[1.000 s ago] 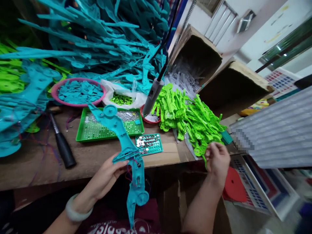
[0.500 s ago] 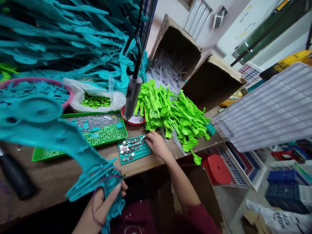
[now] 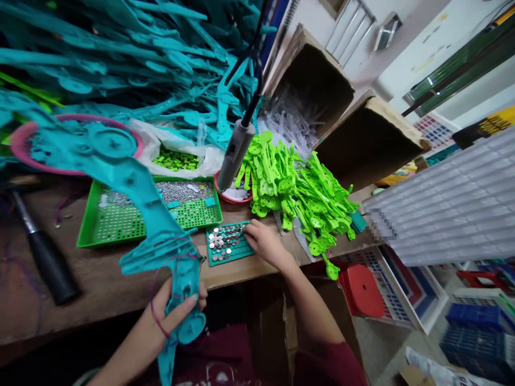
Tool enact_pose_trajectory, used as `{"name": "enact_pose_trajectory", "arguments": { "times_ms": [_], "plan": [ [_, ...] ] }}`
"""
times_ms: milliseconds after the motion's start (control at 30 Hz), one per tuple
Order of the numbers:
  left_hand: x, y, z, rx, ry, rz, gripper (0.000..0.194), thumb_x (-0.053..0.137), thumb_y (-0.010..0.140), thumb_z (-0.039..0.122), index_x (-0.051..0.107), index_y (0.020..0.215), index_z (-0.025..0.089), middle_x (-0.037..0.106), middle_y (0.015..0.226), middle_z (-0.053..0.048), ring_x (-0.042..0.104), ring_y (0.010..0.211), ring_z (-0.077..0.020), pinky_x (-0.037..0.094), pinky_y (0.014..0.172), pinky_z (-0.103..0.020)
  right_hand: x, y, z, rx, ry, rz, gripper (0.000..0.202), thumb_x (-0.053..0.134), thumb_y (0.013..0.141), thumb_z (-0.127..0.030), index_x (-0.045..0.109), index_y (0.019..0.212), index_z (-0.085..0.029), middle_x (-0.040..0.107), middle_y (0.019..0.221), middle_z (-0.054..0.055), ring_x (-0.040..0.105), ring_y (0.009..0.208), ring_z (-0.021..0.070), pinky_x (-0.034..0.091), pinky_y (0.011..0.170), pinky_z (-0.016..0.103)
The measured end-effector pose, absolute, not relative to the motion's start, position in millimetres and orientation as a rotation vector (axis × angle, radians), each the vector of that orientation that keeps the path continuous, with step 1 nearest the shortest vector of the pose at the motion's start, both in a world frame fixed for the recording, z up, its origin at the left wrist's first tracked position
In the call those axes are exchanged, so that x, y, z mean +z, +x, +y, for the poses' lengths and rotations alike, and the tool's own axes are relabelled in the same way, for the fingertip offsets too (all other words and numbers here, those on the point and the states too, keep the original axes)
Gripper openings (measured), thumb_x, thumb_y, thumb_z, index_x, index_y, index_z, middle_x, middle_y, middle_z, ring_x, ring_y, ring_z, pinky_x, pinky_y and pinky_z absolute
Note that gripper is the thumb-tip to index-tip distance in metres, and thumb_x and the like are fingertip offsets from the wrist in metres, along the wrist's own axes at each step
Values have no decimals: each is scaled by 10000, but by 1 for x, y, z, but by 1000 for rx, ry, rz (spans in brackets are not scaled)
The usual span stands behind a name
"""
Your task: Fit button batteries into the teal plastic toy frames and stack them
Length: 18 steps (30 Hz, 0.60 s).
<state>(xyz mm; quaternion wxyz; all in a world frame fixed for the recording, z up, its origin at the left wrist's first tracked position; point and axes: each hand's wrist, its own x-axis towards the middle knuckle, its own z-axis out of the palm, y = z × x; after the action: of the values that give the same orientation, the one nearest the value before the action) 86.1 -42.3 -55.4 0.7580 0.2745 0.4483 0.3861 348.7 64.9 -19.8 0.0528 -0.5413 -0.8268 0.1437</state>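
Note:
A long teal plastic part (image 3: 142, 195) is gripped near its lower end by my left hand (image 3: 181, 308), its far end reaching up to the left. A thin purple string loops beside that wrist. My right hand (image 3: 261, 241) is at the right edge of a small teal tray (image 3: 239, 250), fingertips pinched together; whatever lies between them is too small to make out. Round silvery discs (image 3: 216, 241) sit in the tray, mostly on its left side.
Behind the tray are a green basket (image 3: 82, 228) of small metal pieces, a red bowl (image 3: 235, 199) and a grey rod-like tool (image 3: 237, 153). Bright green parts (image 3: 281, 185) are heaped to the right. A black-handled hammer (image 3: 52, 265) lies left; teal parts (image 3: 132, 59) pile behind.
The view has shifted, so the table things appear further right. The teal part in my left hand has turned more upright. My right hand remains at the tray's right edge.

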Motion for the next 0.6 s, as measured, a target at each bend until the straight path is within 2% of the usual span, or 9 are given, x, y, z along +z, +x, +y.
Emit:
{"name": "enact_pose_trajectory", "arguments": {
  "times_ms": [133, 267, 367, 433, 500, 600],
  "plan": [
    [-36, 74, -24, 831, 309, 760, 570, 835, 653, 359, 641, 1180, 255, 741, 1047, -51, 713, 852, -242, 605, 771, -336, -18, 346, 70, 426, -1665, -2582, 131, 522, 950, -108, 578, 847, -167, 534, 879, 38, 523, 745, 148, 376, 679, 261],
    [-30, 76, -14, 910, 220, 729, 462, 751, 747, 525, 690, 1059, 189, 752, 956, -73, 704, 781, -222, 599, 747, -327, -9, 334, 63, 421, -1550, -2507, 116, 524, 945, -117, 570, 854, -174, 551, 849, 35, 532, 747, 157, 385, 670, 269],
    [-31, 81, -12, 944, 242, 710, 572, 645, 784, 687, 690, 1056, 185, 745, 946, -70, 689, 809, -217, 584, 730, -301, 2, 306, 38, 431, -1317, -2309, 42, 558, 948, -164, 578, 916, -184, 598, 842, 31, 567, 765, 152, 419, 670, 259],
    [-31, 85, -13, 973, 316, 717, 679, 589, 769, 764, 657, 1149, 205, 738, 1017, -75, 685, 911, -253, 577, 773, -323, 8, 282, 19, 409, -1177, -2247, 34, 552, 959, -181, 585, 954, -185, 615, 833, 33, 575, 752, 147, 438, 661, 257],
    [-30, 87, -16, 1023, 476, 769, 727, 597, 758, 769, 613, 1243, 227, 711, 1151, -79, 642, 1087, -293, 544, 903, -354, 12, 261, 5, 346, -1101, -2274, 68, 531, 971, -183, 598, 967, -174, 616, 823, 45, 573, 737, 150, 450, 656, 264],
    [-27, 89, -19, 1082, 713, 917, 647, 641, 797, 676, 607, 1274, 239, 625, 1347, -55, 472, 1338, -298, 362, 1137, -353, 14, 243, -2, 212, -1083, -2391, 150, 479, 990, -180, 614, 926, -160, 606, 805, 59, 557, 724, 159, 448, 647, 278]
  ]
}}
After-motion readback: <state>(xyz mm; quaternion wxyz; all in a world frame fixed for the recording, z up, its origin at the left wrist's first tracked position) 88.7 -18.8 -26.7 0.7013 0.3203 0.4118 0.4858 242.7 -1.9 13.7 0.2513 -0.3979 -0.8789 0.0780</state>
